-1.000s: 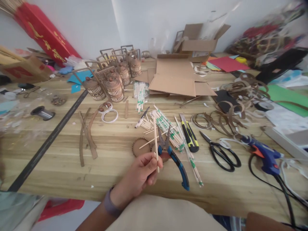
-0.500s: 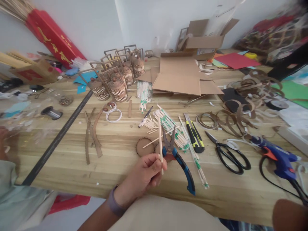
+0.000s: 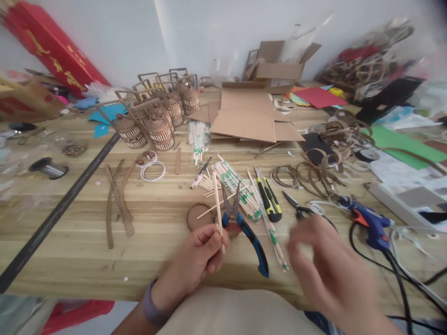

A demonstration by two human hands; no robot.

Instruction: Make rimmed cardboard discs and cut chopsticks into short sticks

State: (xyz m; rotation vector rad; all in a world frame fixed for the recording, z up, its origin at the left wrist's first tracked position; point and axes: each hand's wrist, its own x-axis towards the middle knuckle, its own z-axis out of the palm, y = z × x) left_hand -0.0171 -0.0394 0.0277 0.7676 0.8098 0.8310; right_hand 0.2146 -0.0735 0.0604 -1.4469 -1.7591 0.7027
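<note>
My left hand [image 3: 206, 251] pinches a slim pale wooden chopstick [image 3: 217, 200] between thumb and fingers, its tip pointing up and away. Just behind it, blue-handled pliers [image 3: 249, 239] lie on the table with jaws spread, one handle partly hidden by the hand. A round brown disc with a notched rim [image 3: 199, 217] lies to the left of the pliers, with a loose stick across it. Blurred by motion, my right hand [image 3: 324, 265] hovers over black scissors [image 3: 292, 201], hiding most of them; its grip cannot be made out.
Paper-wrapped chopsticks [image 3: 240, 188] and a yellow-black utility knife [image 3: 268, 197] lie mid-table. A blue glue gun [image 3: 370, 223] with cables is at right. Several small woven lanterns [image 3: 159, 132] stand behind, beside flattened cardboard [image 3: 244, 116]. Brown strips [image 3: 120, 200] lie left.
My right hand has come into view from the lower right, over the scissors. The view has turned slightly right. My left hand keeps the chopstick in the same pinch.
</note>
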